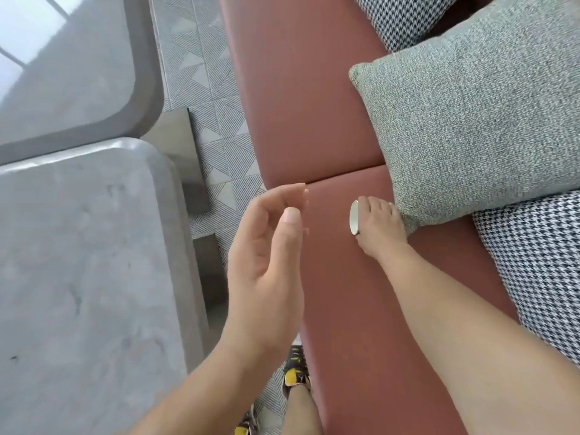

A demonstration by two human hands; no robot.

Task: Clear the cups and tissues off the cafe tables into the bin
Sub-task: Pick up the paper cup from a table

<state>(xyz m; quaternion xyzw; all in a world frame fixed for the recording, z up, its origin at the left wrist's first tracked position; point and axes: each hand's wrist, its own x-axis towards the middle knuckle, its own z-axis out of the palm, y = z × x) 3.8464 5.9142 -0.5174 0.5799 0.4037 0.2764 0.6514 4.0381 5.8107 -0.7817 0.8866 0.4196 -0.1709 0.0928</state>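
1. Cup (354, 217) lies on its side on the bench (314, 120), mostly hidden by the gripping right hand (379, 224), just beside a cushion (470, 120).
2. Left hand (266, 255) hovers wide, holding nothing, fingertips blurred.

Left hand (266, 246) hangs loosely cupped and empty; right hand (381, 227) reaches down, fingers curled.

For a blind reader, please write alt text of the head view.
The right hand grips a small white cup on a brown bench beside a grey cushion. The left hand hovers open; grey tables stand left.
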